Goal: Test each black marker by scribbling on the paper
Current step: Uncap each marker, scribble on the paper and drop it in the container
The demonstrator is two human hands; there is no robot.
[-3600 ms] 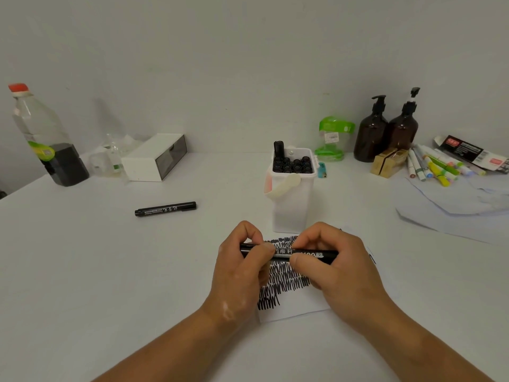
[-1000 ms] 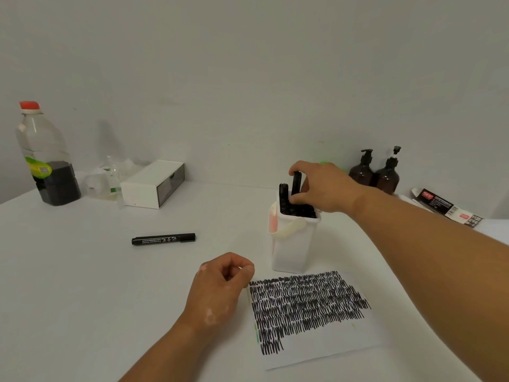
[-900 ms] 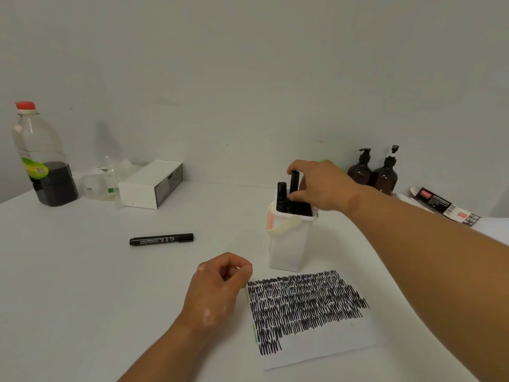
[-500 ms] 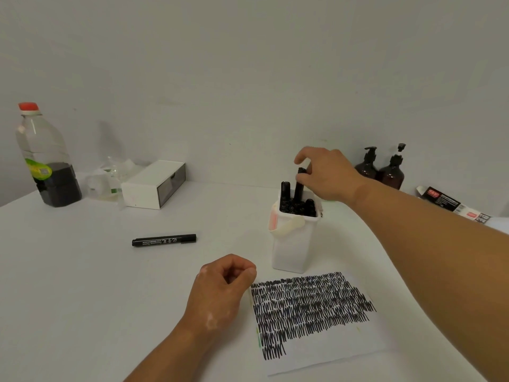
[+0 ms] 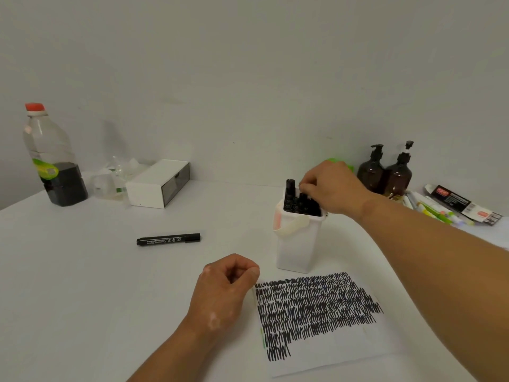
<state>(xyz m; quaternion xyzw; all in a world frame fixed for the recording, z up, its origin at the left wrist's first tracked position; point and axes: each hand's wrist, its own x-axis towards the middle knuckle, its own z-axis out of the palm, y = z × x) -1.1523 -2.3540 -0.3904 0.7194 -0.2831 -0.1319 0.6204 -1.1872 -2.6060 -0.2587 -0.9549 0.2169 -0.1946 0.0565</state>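
A white tub [image 5: 296, 249] stands mid-table, packed with several upright black markers; one marker [image 5: 290, 187] sticks up higher at its left. My right hand [image 5: 330, 188] reaches over the tub's mouth, fingertips pinched on the cap of a black marker [image 5: 303, 196] that still stands among the others. In front of the tub lies the paper [image 5: 344, 351], mostly covered with rows of black scribble. My left hand [image 5: 223, 293] rests as a loose fist on the table at the paper's left edge and holds nothing. Another capped black marker [image 5: 168, 239] lies alone on the table to the left.
At the back left stand a plastic bottle [image 5: 52, 158] with dark liquid and a white drawer box [image 5: 157, 183]. Two brown pump bottles [image 5: 385, 172] are behind my right wrist. Coloured markers [image 5: 432, 210] and a packet lie at the far right on loose sheets.
My right hand put the marker it held into the tub, pushed it down, and now has dropped its fingers onto another marker's cap. My left hand has stayed by the paper.
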